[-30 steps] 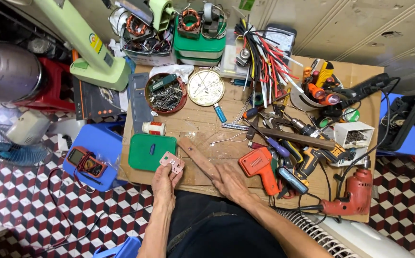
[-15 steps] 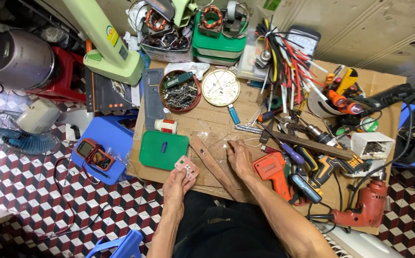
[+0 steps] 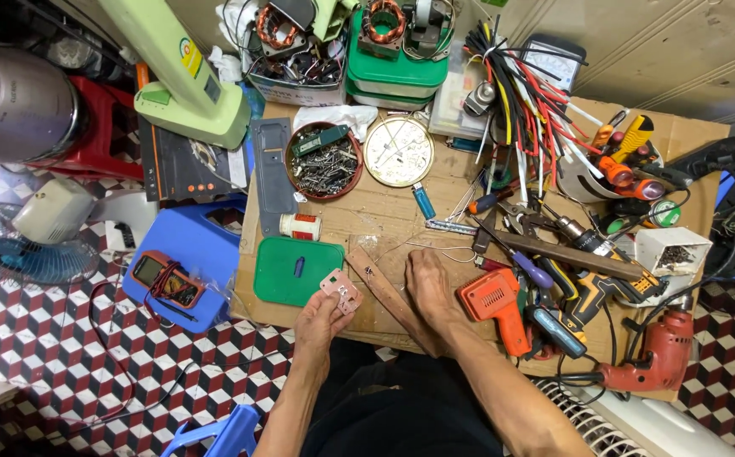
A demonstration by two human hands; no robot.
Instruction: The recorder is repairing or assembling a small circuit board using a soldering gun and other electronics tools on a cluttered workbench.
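One small pink circuit board (image 3: 340, 290) sits pinched in the left hand (image 3: 321, 320) (right hand (image 3: 429, 283) flat, empty).

Even, soft overhead light is falling across the cardboard bench top (image 3: 384, 216), casting only faint shadows. Glare is glinting off the round metal lid (image 3: 398, 151). Wide-angle distortion is bending the edges, and the dim floor corners are losing sharpness.
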